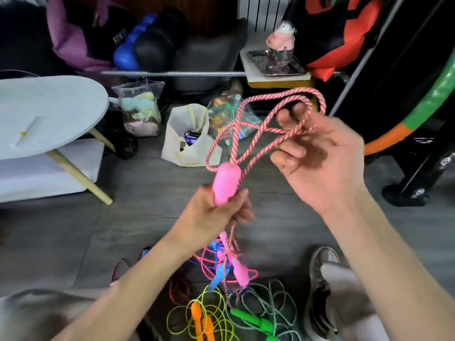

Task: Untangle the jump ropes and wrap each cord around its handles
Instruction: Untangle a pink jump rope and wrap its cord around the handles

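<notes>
two hands, left hand [216, 212] gripping pink handle [226, 183], right hand [317, 158] fingers looped in striped cord [248, 126]

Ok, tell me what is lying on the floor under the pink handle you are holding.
Under the pink handle gripped by the left hand lies a tangle: a second pink handle, blue handle, orange handles, green handle and mixed cords. The forearm hides part of the pile.
</notes>
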Motion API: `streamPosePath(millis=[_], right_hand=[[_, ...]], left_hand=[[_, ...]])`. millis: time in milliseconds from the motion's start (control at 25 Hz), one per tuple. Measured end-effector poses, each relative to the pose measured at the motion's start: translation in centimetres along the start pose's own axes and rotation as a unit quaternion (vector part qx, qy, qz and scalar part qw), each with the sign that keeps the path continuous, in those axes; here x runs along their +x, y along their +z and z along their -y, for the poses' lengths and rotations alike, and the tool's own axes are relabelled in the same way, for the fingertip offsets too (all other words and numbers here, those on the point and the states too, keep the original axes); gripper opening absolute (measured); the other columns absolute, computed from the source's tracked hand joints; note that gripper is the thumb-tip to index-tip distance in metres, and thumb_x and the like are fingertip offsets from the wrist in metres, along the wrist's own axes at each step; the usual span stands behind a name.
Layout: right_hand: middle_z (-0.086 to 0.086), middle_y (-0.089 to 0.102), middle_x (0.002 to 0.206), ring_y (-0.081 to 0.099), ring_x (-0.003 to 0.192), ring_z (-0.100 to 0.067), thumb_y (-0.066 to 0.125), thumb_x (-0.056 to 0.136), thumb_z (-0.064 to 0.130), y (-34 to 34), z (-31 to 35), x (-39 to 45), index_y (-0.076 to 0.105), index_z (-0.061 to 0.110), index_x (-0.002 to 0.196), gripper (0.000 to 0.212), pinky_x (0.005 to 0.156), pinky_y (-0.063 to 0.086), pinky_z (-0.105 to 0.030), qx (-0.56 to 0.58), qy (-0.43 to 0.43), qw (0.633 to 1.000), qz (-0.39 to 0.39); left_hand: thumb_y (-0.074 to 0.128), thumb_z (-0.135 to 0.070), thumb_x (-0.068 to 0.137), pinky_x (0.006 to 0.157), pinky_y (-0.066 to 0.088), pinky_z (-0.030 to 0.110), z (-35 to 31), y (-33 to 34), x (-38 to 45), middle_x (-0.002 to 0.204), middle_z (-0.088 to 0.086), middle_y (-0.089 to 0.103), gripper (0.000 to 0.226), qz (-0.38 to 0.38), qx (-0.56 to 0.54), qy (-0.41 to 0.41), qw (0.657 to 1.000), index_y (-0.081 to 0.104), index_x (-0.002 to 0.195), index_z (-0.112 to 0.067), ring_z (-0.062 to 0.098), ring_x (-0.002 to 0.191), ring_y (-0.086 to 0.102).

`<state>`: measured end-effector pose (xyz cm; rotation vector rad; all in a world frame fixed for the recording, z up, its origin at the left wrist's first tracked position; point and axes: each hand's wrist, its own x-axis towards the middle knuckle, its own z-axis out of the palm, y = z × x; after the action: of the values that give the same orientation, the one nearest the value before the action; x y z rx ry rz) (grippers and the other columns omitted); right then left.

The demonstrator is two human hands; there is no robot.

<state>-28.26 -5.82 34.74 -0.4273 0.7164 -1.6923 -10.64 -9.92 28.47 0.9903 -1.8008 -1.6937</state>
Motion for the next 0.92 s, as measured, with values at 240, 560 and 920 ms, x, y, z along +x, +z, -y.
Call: streamPosePath(millis=[240, 560, 920], right_hand=[[-0.002, 0.057, 0.117, 0.061, 0.081, -0.016, 0.048, 0.084, -0.006, -5.5, -8.1, 1.2, 0.048, 0.021, 0.134, 0.057, 0.062, 0.054, -0.033, -0.509, 0.135, 0.843, -0.109], [0.011, 0.068, 0.071, 0.060, 0.063, 0.003, 0.062, 0.092, 0.020, -7.5, -12.7, -1.1, 0.074, 0.015, 0.083, 0.016, 0.068, 0.050, -0.022, -0.695, -0.017, 0.718, 0.029], [0.004, 0.055, 0.052, 0.043, 0.049, -0.007, 0.064, 0.079, 0.019, -4.1, -7.7, -0.9, 0.067, 0.006, 0.069, 0.016, 0.045, 0.035, -0.026, -0.497, -0.121, 0.852, -0.112]], left_hand=[[0.051, -0.027, 0.085, 0.057, 0.050, 0.027, -3.6, -1.9, 0.5, 0.060, 0.004, 0.065, 0.031, -0.036, -0.257, 0.026, 0.965, 0.071, 0.064, -0.018, 0.016, 0.051, 0.060], [0.051, -0.032, 0.086, 0.057, 0.050, 0.021, -4.2, -3.6, 0.9, 0.107, 0.011, 0.072, 0.027, -0.034, -0.322, 0.028, 0.946, 0.070, 0.094, -0.014, 0.015, 0.058, 0.062], [0.063, -0.020, 0.089, 0.052, 0.039, 0.021, 0.1, -0.5, 0.1, 0.059, -0.004, 0.060, 0.020, 0.028, 0.220, -0.018, 0.975, 0.065, 0.071, -0.011, 0.008, 0.051, 0.047]])
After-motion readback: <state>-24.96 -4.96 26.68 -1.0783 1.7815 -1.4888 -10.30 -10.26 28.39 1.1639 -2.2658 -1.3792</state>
